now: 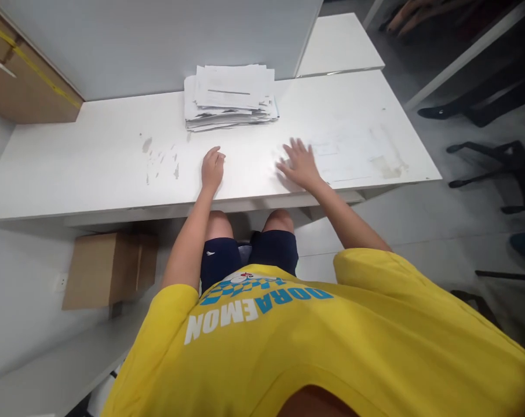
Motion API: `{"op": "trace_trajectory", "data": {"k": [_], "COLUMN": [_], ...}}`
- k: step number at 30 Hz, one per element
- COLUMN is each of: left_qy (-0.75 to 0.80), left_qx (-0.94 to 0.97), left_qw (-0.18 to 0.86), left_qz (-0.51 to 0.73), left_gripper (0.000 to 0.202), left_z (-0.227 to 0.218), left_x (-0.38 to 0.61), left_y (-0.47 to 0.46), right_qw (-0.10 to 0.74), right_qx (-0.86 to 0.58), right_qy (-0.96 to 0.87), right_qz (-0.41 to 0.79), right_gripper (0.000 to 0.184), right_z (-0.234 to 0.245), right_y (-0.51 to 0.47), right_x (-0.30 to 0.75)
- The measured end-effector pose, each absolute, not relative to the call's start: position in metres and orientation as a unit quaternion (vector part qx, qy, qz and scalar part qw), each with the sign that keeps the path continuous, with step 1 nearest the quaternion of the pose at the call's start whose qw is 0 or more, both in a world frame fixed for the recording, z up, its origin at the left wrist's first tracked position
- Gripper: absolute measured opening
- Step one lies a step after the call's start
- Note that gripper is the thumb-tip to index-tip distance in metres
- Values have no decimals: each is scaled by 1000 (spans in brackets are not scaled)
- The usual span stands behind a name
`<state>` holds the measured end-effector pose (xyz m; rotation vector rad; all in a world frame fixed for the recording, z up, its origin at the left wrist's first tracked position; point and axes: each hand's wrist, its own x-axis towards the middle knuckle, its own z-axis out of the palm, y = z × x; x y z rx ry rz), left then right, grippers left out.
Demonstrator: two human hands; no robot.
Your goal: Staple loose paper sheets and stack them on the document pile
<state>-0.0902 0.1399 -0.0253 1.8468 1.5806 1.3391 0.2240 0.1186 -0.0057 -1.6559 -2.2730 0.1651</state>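
My left hand (212,169) rests at the near part of the white table (115,150), fingers loosely bent, with nothing seen in it. To the right, my right hand (301,164) is spread flat over the tabletop, slightly blurred. Just beside it lies what looks like a sheet of paper (343,159) with faint lines, hard to tell from the white surface. Beyond both hands, near the back panel, sits an uneven stack of papers (232,95) with print on the top sheets. Neither hand touches the stack.
A cardboard box (40,81) with yellow tape stands at the table's back left. Another cardboard box (99,269) is underneath, on the left. A grey panel (158,43) closes the back. At right are a chair base (501,165) and another person's leg and shoe (440,111).
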Motion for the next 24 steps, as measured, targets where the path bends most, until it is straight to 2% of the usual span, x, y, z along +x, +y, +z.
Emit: {"op": "trace_trajectory", "data": {"k": [4, 9, 13, 19, 24], "left_qy": [557, 549, 552, 560, 548], "left_qx": [646, 643, 644, 648, 662], "left_qw": [194, 205, 208, 208, 203], "left_qz": [484, 494, 487, 472, 469], "left_gripper": [29, 26, 25, 21, 23], "left_z": [-27, -26, -23, -21, -19], "left_x": [-90, -90, -89, -90, -95], "left_y": [143, 144, 141, 142, 143], "right_qw": [160, 206, 216, 153, 141], "right_qx": [-748, -806, -820, -736, -751], "right_qy": [-641, -553, -524, -654, -632], "right_qz": [61, 57, 77, 86, 133], "right_gripper": [80, 77, 84, 89, 92], "right_z": [-30, -38, -28, -9, -12], "right_y": [65, 45, 65, 130, 160], "right_x": [284, 311, 317, 307, 294]}}
